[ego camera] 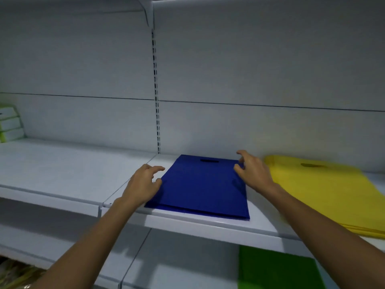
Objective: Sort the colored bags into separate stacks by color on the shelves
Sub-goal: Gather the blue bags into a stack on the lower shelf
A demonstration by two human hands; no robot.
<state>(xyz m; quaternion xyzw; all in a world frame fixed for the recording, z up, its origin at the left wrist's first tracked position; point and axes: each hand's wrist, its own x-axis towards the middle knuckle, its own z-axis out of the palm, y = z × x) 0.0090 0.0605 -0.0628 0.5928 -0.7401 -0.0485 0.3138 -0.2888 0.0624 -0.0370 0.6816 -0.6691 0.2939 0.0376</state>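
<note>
A flat blue bag (200,186) with a cut-out handle lies on the white shelf (198,223), a second blue layer showing under its front edge. My left hand (143,184) sits at the bag's left edge, thumb touching it, fingers loosely curled and holding nothing. My right hand (250,172) hovers at the bag's right edge with fingers spread and relaxed. A stack of yellow bags (325,190) lies on the same shelf to the right. A green bag (277,270) lies on the shelf below.
The white back panel rises behind the shelf, with a slotted upright (157,113) in the middle. Green and white boxes (10,124) stand at the far left of the shelf. The left shelf section (62,165) holds nothing else.
</note>
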